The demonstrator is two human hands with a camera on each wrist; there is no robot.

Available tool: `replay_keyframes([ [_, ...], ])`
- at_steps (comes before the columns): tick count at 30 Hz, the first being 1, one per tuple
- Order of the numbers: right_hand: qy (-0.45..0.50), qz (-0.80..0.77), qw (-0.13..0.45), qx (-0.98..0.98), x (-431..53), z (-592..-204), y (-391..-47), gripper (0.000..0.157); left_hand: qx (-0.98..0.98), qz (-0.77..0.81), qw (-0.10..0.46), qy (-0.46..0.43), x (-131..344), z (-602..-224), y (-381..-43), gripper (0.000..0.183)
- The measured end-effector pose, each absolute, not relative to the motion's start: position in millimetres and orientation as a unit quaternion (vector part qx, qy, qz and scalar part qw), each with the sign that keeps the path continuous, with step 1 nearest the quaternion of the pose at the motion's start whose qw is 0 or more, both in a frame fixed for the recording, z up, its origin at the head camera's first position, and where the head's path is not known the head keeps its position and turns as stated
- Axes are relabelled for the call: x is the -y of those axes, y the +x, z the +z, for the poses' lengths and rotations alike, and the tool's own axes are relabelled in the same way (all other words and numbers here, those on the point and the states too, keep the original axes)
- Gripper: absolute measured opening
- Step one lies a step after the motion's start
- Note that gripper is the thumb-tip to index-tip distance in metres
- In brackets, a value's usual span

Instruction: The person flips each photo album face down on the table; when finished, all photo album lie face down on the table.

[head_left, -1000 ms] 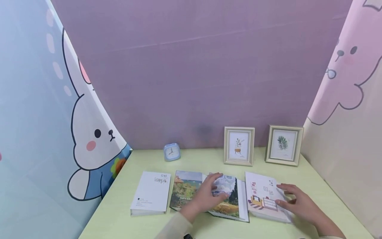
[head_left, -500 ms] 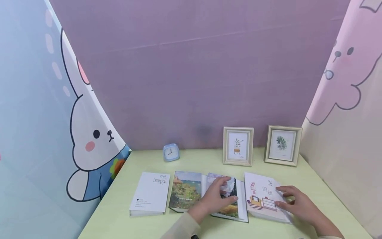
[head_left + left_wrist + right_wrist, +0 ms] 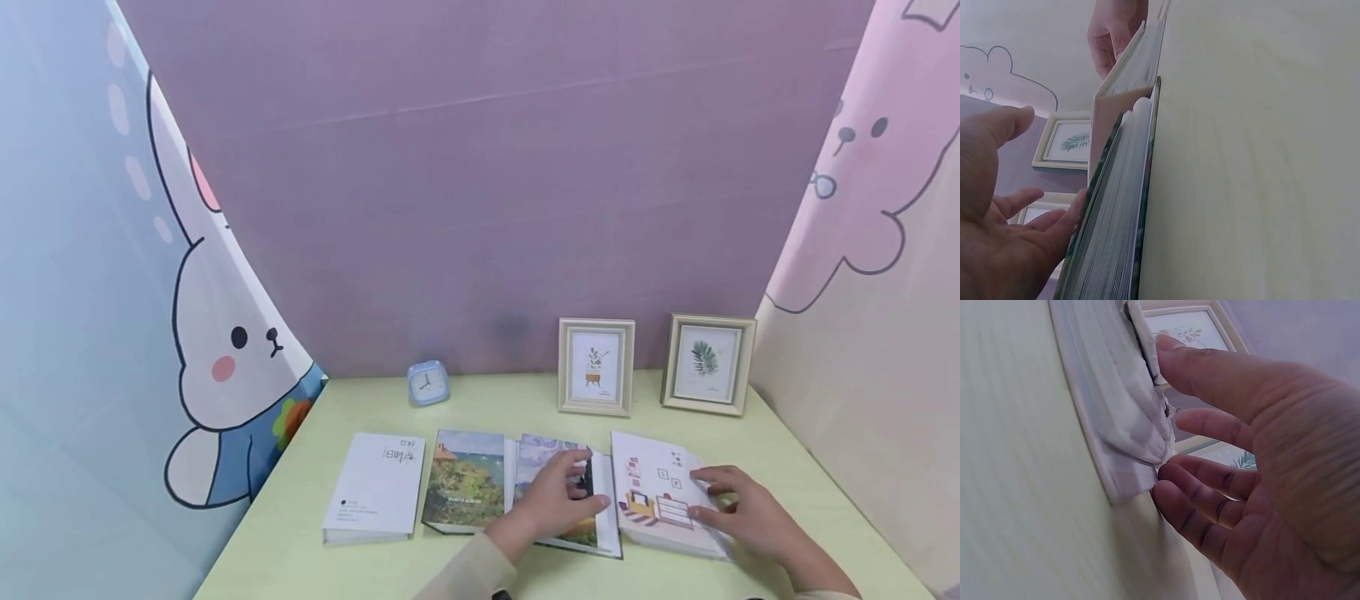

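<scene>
While the left hand (image 3: 558, 498) hovers loosely spread over the tree-painted album (image 3: 538, 457), gripping nothing, the right hand (image 3: 750, 512), fingers relaxed and parted, touches the white illustrated album (image 3: 656, 479) just beside it on the table (image 3: 277, 567). Both look stiff-covered, moderately weighty and slightly slick, with floppier pages (image 3: 1110, 375); pinching across both covers should hold best.
</scene>
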State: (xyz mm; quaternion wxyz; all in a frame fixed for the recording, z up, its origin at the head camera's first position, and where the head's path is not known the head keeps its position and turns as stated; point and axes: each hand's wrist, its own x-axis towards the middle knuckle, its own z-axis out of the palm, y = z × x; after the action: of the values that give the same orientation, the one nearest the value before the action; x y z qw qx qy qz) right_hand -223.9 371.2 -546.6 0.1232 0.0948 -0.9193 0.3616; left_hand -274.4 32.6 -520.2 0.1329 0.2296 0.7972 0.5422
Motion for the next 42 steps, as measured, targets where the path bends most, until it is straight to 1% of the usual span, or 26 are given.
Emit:
replay_keyframes([
  [5, 0.092, 0.367, 0.122, 0.918, -369.6, -546.8, -223.9, 0.054, -0.792, 0.551, 0.163, 0.208, -39.3, -520.7, -273.8, 0.071],
  [12, 0.081, 0.365, 0.111, 0.921, -368.5, -547.7, -224.6, 0.055, -0.804, 0.523, 0.145, 0.241, -46.7, -524.6, -270.5, 0.069],
  [18, 0.080, 0.371, 0.103, 0.919, -366.1, -546.2, -224.7, 0.055, -0.798, 0.520, 0.145, 0.268, -51.0, -525.9, -267.7, 0.068],
  [24, 0.091, 0.387, 0.098, 0.912, -361.5, -544.7, -225.7, 0.054, -0.791, 0.534, 0.171, 0.245, -56.7, -525.5, -263.7, 0.070],
  [29, 0.086, 0.387, 0.096, 0.913, -361.1, -547.0, -225.9, 0.053, -0.771, 0.566, 0.193, 0.221, -59.8, -527.6, -261.1, 0.065],
  [38, 0.077, 0.384, 0.075, 0.917, -361.2, -546.3, -225.4, 0.052, -0.750, 0.596, 0.193, 0.211, -62.8, -530.1, -259.0, 0.060],
  [42, 0.080, 0.387, 0.078, 0.915, -359.6, -545.1, -226.2, 0.052, -0.729, 0.623, 0.197, 0.206, -62.0, -529.4, -260.6, 0.056],
])
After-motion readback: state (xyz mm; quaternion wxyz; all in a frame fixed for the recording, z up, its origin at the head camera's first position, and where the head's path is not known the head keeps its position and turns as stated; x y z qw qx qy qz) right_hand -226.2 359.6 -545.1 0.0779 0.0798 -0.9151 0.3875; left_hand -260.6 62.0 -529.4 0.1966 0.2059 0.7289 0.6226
